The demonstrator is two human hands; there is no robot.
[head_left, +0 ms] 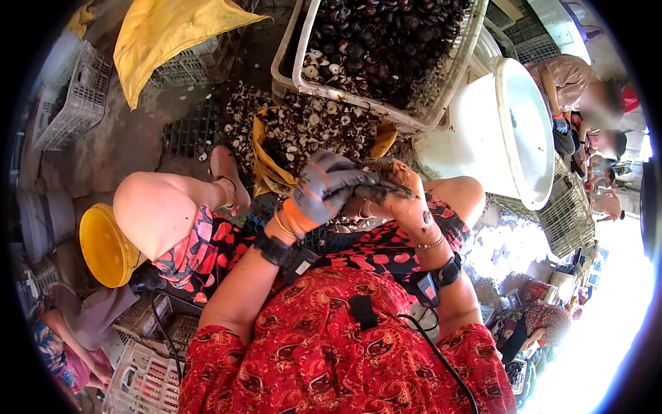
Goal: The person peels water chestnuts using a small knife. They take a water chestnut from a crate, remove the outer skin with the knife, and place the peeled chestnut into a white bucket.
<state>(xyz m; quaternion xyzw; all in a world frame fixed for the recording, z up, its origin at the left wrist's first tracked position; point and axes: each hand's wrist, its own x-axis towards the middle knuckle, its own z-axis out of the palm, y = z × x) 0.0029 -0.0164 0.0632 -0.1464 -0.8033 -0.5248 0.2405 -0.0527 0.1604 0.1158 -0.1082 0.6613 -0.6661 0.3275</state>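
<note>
My left hand [323, 188], in a grey work glove with an orange cuff, is closed, its fingers meeting my right hand in front of my lap. My bare right hand [407, 193], smeared with dark mud, has its fingers bent in toward the left. Between them is a dark, muddy thing [380, 182] whose kind I cannot make out. Just beyond both hands, dark peelings and pale bits [314, 131] are heaped on the ground, around and over a yellow sack [265, 155]. A white plastic crate [372, 103] past the heap holds dark, glossy, round water chestnuts [386, 34].
A large white tub [476, 131] stands on the right by a stacked crate [565, 210]. On the left are a yellow bucket [103, 245], a grey crate [76, 103] and a yellow sheet [172, 34] draped over crates. Other people sit at both sides.
</note>
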